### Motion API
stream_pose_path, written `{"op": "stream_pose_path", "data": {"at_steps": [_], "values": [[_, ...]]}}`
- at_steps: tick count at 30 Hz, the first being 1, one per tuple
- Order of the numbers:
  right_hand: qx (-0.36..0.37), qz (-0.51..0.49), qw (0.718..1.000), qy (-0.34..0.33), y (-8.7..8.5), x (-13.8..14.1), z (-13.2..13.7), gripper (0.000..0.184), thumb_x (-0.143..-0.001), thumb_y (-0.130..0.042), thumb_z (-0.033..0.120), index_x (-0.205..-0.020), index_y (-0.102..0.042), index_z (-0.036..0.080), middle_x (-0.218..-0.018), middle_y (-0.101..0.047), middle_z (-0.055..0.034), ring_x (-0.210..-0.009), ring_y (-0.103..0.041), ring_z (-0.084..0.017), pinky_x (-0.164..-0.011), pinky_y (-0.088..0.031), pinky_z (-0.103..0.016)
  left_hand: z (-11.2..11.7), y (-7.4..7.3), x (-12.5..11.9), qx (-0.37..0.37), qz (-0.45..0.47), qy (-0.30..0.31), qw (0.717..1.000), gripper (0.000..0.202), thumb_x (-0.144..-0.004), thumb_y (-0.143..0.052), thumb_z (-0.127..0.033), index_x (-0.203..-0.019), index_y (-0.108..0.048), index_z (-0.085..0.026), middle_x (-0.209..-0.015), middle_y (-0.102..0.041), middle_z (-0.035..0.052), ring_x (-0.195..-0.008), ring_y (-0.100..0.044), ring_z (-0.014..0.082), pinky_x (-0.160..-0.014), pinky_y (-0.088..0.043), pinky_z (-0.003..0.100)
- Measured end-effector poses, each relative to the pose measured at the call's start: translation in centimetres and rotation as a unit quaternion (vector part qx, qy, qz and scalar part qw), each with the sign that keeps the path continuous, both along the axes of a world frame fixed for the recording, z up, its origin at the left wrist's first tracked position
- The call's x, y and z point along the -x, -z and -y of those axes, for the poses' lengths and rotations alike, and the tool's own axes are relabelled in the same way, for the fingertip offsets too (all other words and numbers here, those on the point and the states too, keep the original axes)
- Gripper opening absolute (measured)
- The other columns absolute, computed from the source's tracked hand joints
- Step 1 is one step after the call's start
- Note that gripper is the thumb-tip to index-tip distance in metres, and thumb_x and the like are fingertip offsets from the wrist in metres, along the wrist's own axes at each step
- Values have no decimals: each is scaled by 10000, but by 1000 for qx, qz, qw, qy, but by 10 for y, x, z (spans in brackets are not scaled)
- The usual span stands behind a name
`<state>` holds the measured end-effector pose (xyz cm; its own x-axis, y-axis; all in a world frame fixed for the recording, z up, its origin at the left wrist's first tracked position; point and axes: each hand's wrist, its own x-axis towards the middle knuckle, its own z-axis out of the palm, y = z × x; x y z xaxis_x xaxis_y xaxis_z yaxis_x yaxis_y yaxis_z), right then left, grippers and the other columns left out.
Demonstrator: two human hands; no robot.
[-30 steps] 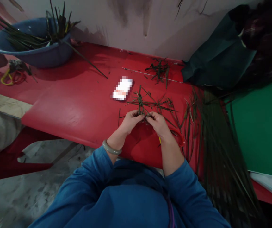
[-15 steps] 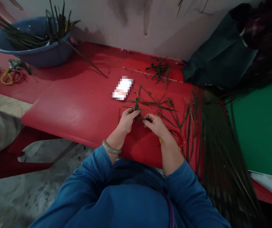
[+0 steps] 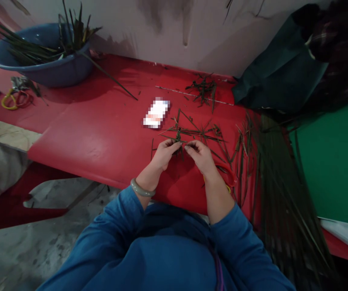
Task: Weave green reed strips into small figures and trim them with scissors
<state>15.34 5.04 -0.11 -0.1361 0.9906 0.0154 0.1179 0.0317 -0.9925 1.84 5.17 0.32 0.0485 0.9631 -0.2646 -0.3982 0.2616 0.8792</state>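
Both hands pinch one small woven leaf piece (image 3: 178, 142) over the red tabletop (image 3: 101, 133) — left hand (image 3: 164, 153) and right hand (image 3: 200, 155) with fingertips closed on it — just below the blurred white card (image 3: 156, 112).

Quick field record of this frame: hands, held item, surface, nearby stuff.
left hand: pinching a small woven leaf piece
right hand: pinching the same piece from the other side
surface: red table
near hands: loose leaf strips, red scissors partly under the right wrist
right side: long leaf bundle, green board
far left: blue basin with leaves, second scissors
centre: blurred white item
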Motion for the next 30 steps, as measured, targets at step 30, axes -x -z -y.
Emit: {"op": "stream_pose_path", "data": {"at_steps": [30], "values": [[26, -73, 985, 157, -3, -1, -3, 212, -675, -578, 394, -707, -494, 202, -627, -493, 45, -575, -448, -94, -574, -394, -227, 6, -11, -2, 9, -32, 108, 994, 222, -604, -681, -332, -683, -607, -138, -596, -578, -8, -523, -511, 70, -528, -354, 220]]}}
